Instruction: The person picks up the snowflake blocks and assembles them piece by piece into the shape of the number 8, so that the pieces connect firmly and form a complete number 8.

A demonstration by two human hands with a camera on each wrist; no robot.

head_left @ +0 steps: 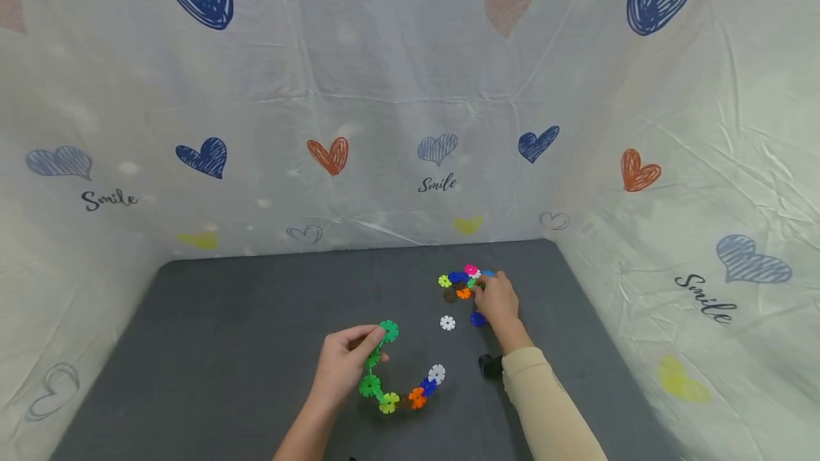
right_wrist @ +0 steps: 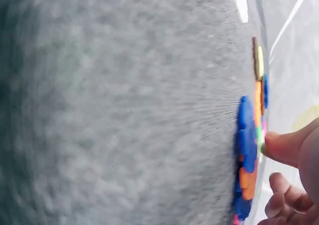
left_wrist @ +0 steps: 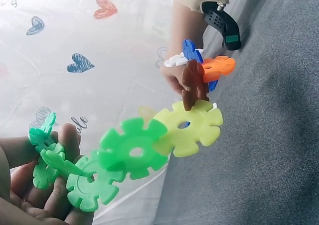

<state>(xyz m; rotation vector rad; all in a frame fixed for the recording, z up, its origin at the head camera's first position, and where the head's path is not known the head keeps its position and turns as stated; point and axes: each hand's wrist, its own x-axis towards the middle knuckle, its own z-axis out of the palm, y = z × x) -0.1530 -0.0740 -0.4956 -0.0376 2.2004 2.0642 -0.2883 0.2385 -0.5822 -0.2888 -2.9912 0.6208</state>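
A chain of notched plastic discs curves above the dark table, running from green through yellow-green, brown and orange to blue and white. My left hand pinches its green end between thumb and fingers; in the left wrist view the left hand lies around the green discs. At the pile of loose discs, my right hand reaches down with its fingertips at a green disc. The right wrist view shows the right hand's thumb at the pile's edge; whether it grips a disc is unclear.
A single white disc lies between the chain and the pile. Blue discs lie beside my right wrist. A black strap or band shows at the right sleeve. Behind the table hangs a pale cloth printed with hearts.
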